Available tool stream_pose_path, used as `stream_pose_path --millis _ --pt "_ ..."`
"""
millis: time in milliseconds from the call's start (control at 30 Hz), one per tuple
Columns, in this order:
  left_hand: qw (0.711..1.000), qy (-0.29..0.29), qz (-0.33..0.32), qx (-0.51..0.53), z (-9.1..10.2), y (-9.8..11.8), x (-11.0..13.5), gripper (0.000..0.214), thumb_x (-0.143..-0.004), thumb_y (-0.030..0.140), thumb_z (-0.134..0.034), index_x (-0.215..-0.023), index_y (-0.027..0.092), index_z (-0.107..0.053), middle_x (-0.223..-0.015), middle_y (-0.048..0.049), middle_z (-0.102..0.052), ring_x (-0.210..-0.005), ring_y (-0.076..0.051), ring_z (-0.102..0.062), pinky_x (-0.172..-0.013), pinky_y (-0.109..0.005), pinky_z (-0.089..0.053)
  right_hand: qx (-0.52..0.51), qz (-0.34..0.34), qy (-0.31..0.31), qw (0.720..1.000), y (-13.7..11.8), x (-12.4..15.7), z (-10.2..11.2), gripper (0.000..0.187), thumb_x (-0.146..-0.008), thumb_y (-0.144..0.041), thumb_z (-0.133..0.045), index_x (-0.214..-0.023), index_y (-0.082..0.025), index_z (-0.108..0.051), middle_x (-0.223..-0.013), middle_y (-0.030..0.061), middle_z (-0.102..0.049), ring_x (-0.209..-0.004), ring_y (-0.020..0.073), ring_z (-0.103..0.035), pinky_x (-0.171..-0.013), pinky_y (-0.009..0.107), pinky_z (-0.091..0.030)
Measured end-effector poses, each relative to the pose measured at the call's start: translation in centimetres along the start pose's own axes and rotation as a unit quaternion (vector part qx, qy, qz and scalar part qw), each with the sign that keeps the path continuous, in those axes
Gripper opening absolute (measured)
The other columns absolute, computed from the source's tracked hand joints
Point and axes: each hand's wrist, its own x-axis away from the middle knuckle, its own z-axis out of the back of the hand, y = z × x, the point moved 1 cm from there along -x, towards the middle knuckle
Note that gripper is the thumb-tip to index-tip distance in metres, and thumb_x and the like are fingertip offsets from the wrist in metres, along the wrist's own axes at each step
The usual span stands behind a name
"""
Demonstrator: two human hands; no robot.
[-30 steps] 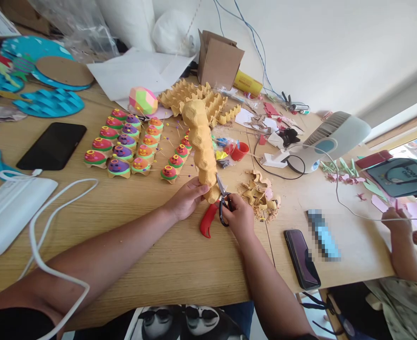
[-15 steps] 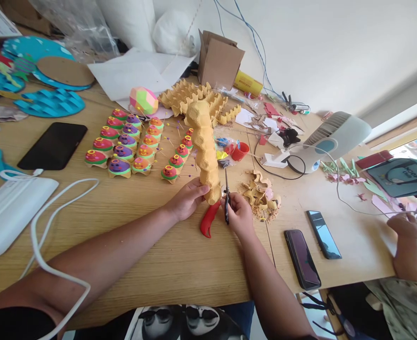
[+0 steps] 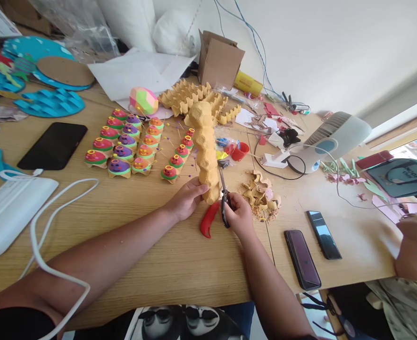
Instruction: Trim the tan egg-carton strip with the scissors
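Note:
My left hand [image 3: 186, 198] grips the near end of a long yellow egg-carton strip [image 3: 204, 146], which stands tilted up from the wooden table [image 3: 152, 255]. My right hand [image 3: 239, 216] is closed on the handles of black scissors [image 3: 224, 198], whose blades meet the strip's lower right edge. A red-handled tool [image 3: 207, 223] lies on the table just below both hands. A heap of cut carton scraps [image 3: 261, 194] sits to the right of my right hand.
Rows of painted carton cups [image 3: 134, 146] stand to the left of the strip, egg trays [image 3: 190, 94] behind them. A black phone [image 3: 53, 145] and a white device with cable [image 3: 10, 208] lie left; two phones [image 3: 311, 248] and a fan [image 3: 332, 137] right. Another person's hand [image 3: 415, 241] works at the far right.
The scissors swung from angled at the strip to upright and back to its edge. The strip tilted slightly more upright. The other person's hand moved right.

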Motion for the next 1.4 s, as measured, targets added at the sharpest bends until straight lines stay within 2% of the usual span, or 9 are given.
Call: stream_pose_path --millis 200,333,733,1067,1400 --pt "1.000 0.017 0.000 0.010 -0.02 0.12 0.02 0.045 -0.069 0.045 -0.098 -0.101 0.020 -0.077 -0.094 -0.0029 -0.080 -0.081 -0.017 -0.072 -0.075 -0.027 -0.054 0.028 0.007 -0.012 1.000 -0.15 0.21 -0.14 0.035 -0.088 -0.056 -0.069 -0.081 -0.022 -0.065 -0.062 -0.0036 -0.049 -0.059 0.0139 -0.041 -0.055 0.026 -0.032" --pt "1.000 0.016 0.001 0.009 -0.01 0.13 -0.02 0.045 -0.070 0.044 -0.097 -0.100 0.021 -0.075 -0.093 -0.0023 -0.079 -0.080 -0.017 -0.071 -0.074 -0.026 -0.054 0.027 0.008 -0.020 0.999 -0.34 0.24 -0.22 0.036 -0.087 -0.056 -0.070 -0.077 -0.022 -0.062 -0.059 -0.0052 -0.042 -0.056 0.0129 -0.035 -0.052 0.026 -0.027" --pt "1.000 0.011 -0.004 -0.008 0.02 0.14 -0.01 0.041 -0.071 0.045 -0.096 -0.098 0.020 -0.075 -0.088 -0.0018 -0.076 -0.077 -0.016 -0.066 -0.069 -0.026 -0.052 0.025 -0.016 -0.027 0.999 -0.25 0.04 -0.20 0.034 -0.083 -0.056 -0.072 -0.078 -0.023 -0.062 -0.058 -0.0063 -0.039 -0.056 0.0128 -0.033 -0.052 0.026 -0.024" --pt "1.000 0.023 -0.003 -0.005 0.05 0.18 0.07 0.042 -0.070 0.044 -0.096 -0.098 0.020 -0.076 -0.088 -0.0020 -0.076 -0.076 -0.016 -0.066 -0.070 -0.027 -0.052 0.029 -0.016 -0.026 0.999 -0.85 -0.17 -0.05 0.049 -0.079 -0.069 -0.073 -0.071 -0.024 -0.055 -0.055 -0.0077 -0.032 -0.055 0.0122 -0.028 -0.052 0.027 -0.021" --pt "1.000 0.021 0.002 -0.004 -0.24 0.31 0.11 0.044 -0.070 0.045 -0.096 -0.100 0.021 -0.075 -0.088 -0.0025 -0.076 -0.079 -0.018 -0.068 -0.072 -0.027 -0.054 -0.021 -0.028 -0.036 0.999 -0.40 -0.06 -0.28 0.042 -0.082 -0.062 -0.073 -0.077 -0.022 -0.060 -0.060 -0.0065 -0.039 -0.056 0.0120 -0.032 -0.053 0.027 -0.023"
